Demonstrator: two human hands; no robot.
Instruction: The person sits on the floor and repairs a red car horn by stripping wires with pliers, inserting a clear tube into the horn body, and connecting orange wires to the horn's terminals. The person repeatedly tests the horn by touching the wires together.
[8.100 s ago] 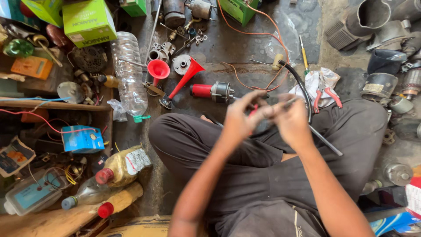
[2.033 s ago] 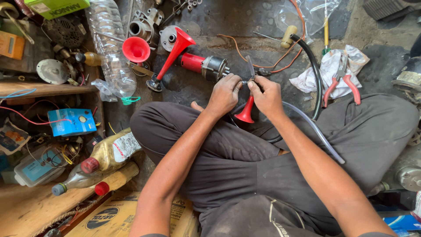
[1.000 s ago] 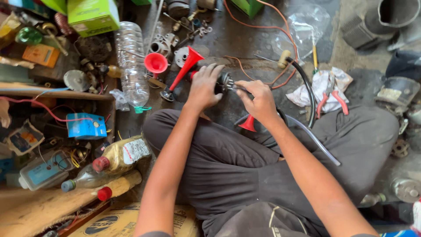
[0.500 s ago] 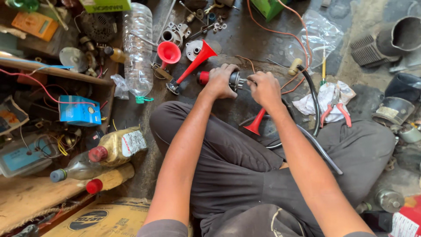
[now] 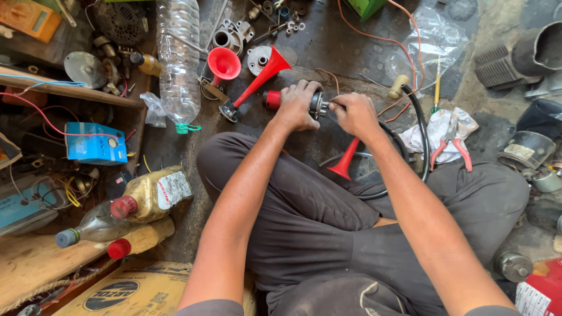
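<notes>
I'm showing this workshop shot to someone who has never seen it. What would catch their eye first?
Probably the two hands at top centre: the left hand grips a small red-capped motor on the floor, and the right hand works at its metal end. Next come the bright red horns: a long one and a short one just left of the hands, and another below the right hand.

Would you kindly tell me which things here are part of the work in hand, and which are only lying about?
In hand:
left hand
right hand
red-capped motor

Lying about:
red horn
long red trumpet
small red funnel
pliers
clear bottle
blue box
</notes>
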